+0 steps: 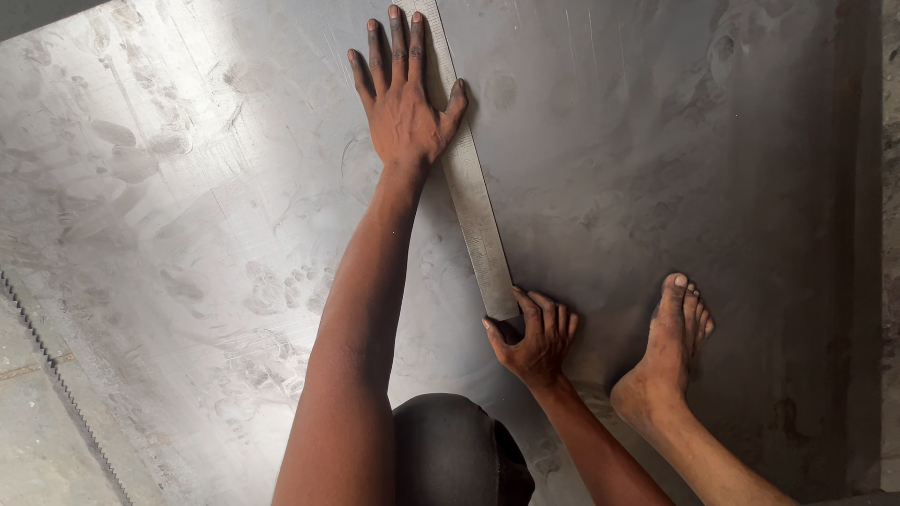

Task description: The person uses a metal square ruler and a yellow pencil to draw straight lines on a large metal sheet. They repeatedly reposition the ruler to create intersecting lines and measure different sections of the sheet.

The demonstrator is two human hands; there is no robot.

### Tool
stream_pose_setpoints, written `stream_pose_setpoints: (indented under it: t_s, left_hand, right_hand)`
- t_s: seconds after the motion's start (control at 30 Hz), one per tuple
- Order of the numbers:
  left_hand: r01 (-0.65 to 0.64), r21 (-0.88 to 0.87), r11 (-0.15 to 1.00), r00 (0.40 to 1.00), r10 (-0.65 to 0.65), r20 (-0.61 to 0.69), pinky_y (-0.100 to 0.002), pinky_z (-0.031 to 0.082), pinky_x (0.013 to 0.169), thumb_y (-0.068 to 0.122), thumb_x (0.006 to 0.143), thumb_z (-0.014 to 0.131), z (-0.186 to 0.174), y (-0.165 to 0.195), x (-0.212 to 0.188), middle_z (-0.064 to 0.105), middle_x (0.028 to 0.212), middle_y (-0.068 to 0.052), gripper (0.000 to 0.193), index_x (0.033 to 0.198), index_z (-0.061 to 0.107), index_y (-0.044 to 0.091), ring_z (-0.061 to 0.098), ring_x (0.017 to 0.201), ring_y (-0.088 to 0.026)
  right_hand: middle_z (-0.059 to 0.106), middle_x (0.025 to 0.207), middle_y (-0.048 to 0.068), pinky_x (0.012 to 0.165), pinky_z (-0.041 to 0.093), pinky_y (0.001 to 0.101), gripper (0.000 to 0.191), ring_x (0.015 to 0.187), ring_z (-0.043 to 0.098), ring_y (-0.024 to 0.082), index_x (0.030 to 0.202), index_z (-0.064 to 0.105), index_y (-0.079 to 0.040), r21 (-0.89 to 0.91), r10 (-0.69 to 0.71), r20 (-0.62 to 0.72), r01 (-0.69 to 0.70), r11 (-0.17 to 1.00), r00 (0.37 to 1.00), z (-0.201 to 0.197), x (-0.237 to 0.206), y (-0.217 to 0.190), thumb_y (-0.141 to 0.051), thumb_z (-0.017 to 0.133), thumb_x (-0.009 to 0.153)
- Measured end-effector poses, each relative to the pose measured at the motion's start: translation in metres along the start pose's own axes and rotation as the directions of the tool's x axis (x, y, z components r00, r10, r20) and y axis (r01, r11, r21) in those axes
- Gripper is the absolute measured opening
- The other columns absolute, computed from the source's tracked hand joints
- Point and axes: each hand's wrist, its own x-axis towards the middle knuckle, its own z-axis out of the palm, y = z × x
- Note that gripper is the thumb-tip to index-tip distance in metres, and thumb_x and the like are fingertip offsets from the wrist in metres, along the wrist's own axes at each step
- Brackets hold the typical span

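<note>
On the metal sheet (pixel 656 141), ruler (pixel 473 201) ends hidden under left hand (pixel 403 103), probably right hand (pixel 536 339).

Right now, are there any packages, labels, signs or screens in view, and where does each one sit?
None in view.
Nearest thing with markings: a long grey metal ruler lying on the steel sheet, pinned by the left hand at its far end and the right hand at its near end.

Floor: a bare concrete strip (pixel 37 440) showed at the lower left corner.
Light: a bright band fell across the upper left, leaving the right side dim.
Right edge: a darker rusty border (pixel 867 234) ran alongside.
</note>
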Motion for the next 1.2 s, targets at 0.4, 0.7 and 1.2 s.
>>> stream_pose_setpoints:
  t_s: [0.4, 0.7, 1.2]
  left_hand:
    - [-0.032, -0.029, 0.999, 0.998, 0.03, -0.064, -0.056, -0.004, 0.129, 0.063, 0.096, 0.04, 0.002, -0.001, 0.002, 0.012, 0.174, -0.006, 0.085, 0.166, 0.017, 0.022, 0.002, 0.16, -0.031]
    - [-0.035, -0.026, 0.999, 0.998, 0.034, -0.049, -0.059, -0.005, 0.128, 0.063, 0.094, 0.038, 0.001, 0.001, 0.002, 0.01, 0.174, -0.007, 0.085, 0.167, 0.019, 0.022, 0.0, 0.159, -0.033]
    - [-0.029, -0.086, 0.996, 0.994, 0.019, -0.108, -0.056, -0.002, 0.129, 0.044, 0.105, 0.035, -0.01, 0.018, -0.029, 0.01, 0.173, -0.013, 0.071, 0.165, 0.017, 0.01, 0.003, 0.16, -0.035]
  right_hand:
    - [0.062, 0.117, 0.008, 0.092, 0.038, 0.0476, 0.071, 0.104, 0.056, 0.026, 0.124, 0.067, -0.009, -0.013, -0.001, -0.002, 0.001, 1.0, 1.0, 0.001, -0.001, 0.0, -0.056, 0.081, 0.074]
    - [0.063, 0.117, 0.009, 0.094, 0.038, 0.0481, 0.07, 0.104, 0.056, 0.026, 0.123, 0.068, -0.009, -0.033, -0.013, -0.013, 0.012, 0.999, 1.0, 0.005, -0.005, 0.002, -0.057, 0.081, 0.074]
    - [0.065, 0.115, 0.007, 0.092, 0.041, 0.045, 0.065, 0.102, 0.058, 0.024, 0.118, 0.068, -0.008, -0.008, -0.003, -0.013, 0.003, 1.0, 1.0, -0.007, 0.001, -0.007, -0.052, 0.081, 0.073]
